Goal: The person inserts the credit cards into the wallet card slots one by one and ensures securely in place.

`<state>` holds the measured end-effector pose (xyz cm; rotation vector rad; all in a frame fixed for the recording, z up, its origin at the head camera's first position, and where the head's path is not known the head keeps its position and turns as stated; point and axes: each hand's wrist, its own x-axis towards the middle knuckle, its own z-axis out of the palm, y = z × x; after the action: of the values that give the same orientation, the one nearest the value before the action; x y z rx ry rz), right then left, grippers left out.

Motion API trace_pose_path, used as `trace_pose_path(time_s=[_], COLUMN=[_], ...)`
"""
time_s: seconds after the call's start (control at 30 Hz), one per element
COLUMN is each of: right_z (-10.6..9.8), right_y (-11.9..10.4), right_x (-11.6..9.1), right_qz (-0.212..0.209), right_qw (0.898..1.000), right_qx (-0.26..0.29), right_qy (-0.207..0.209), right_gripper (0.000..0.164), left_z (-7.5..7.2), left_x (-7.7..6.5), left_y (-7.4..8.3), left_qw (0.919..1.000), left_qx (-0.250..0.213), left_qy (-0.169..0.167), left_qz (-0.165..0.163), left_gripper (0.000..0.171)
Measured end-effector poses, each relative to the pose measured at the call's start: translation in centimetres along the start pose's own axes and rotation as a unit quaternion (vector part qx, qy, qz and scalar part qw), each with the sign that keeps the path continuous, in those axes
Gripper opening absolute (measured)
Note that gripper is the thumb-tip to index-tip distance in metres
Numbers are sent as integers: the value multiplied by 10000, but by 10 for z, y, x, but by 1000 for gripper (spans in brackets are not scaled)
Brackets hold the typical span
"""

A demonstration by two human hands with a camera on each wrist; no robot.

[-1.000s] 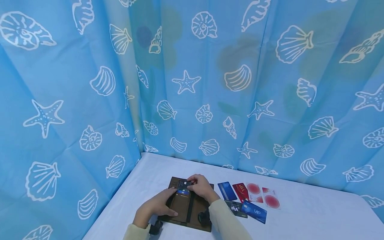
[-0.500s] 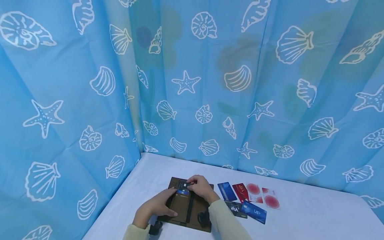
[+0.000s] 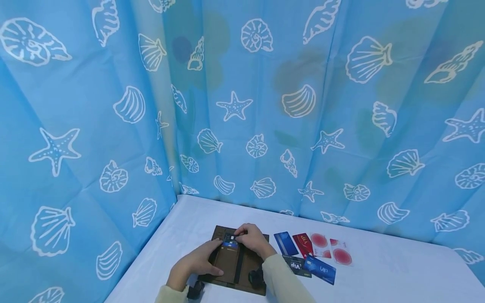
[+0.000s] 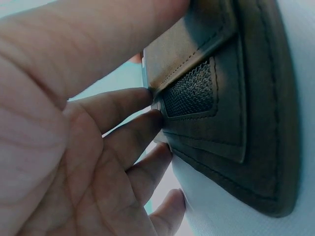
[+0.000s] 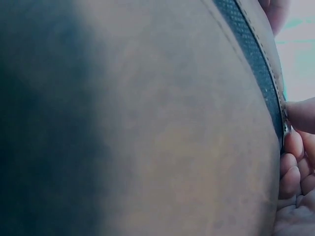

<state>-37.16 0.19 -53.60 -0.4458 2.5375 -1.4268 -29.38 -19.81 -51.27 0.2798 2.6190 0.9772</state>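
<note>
A brown leather wallet (image 3: 253,261) lies spread out on the white table, a dark strap down its middle. Cards stand in the slots of its left panel: a blue card (image 3: 230,244) shows just below a black card (image 3: 228,237). My right hand (image 3: 255,242) pinches the right edge of the black card. My left hand (image 3: 197,260) holds the panel's left side, thumb on its face and fingertips near the slots. In the left wrist view, those fingers (image 4: 142,128) touch the wallet's edge beside a mesh patch. Leather fills most of the right wrist view.
Right of the wallet lie loose cards: a blue one (image 3: 286,243), a red one (image 3: 302,244), two white ones with red circles (image 3: 320,240) (image 3: 342,255), a black one (image 3: 292,261) and a blue one (image 3: 320,269) overlapping it. A blue shell-patterned curtain (image 3: 242,126) stands behind.
The black card has slid slightly down towards the slots, my right fingers moving with it. My left hand keeps its place on the panel. The head view has tilted slightly.
</note>
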Motion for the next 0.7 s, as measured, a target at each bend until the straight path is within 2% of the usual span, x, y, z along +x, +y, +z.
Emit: trace_pose_path(time_s=[0.2, 0.47, 0.7], right_z=[-3, -6, 0], right_y=[0, -1, 2], right_x=[3, 4, 0], right_qz=[-97, -94, -166], right_qw=[9999, 9999, 9998], right_qx=[-130, 26, -27], right_qy=[-23, 114, 79], right_gripper=[7, 7, 6], left_z=[-2, -5, 1], left_x=[4, 9, 7], left_y=[0, 0, -3], left_qw=[10000, 9998, 10000], left_qx=[72, 193, 63], left_qy=[-41, 18, -18], left_qz=[-49, -44, -16], left_gripper=[90, 88, 86])
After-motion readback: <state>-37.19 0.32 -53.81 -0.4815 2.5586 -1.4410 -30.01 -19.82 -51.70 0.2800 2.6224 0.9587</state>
